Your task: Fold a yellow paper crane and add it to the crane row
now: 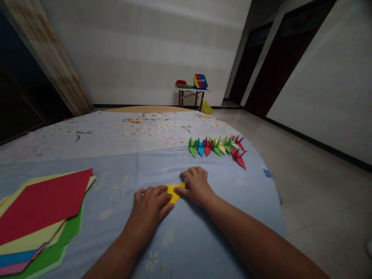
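A small piece of folded yellow paper (174, 195) lies on the blue floral cloth between my two hands. The fingers of my left hand (151, 202) rest over its left side and hold it down, covering that part. My right hand (198, 186) has its thumb on the paper's right end, with the fingers bent around beyond it. Both hands grip the sheet, and only its middle and right tip show. Past my right hand stands a row of folded paper cranes in green, blue, red and pale yellow, with a red crane (239, 159) nearest.
At the left lies a stack of coloured paper sheets, a red sheet (48, 201) on top. The round table's cloth (162, 240) curves away at the right. Against the far wall, a small table (193, 90) carries a colourful box (200, 81). Dark doors are at the right.
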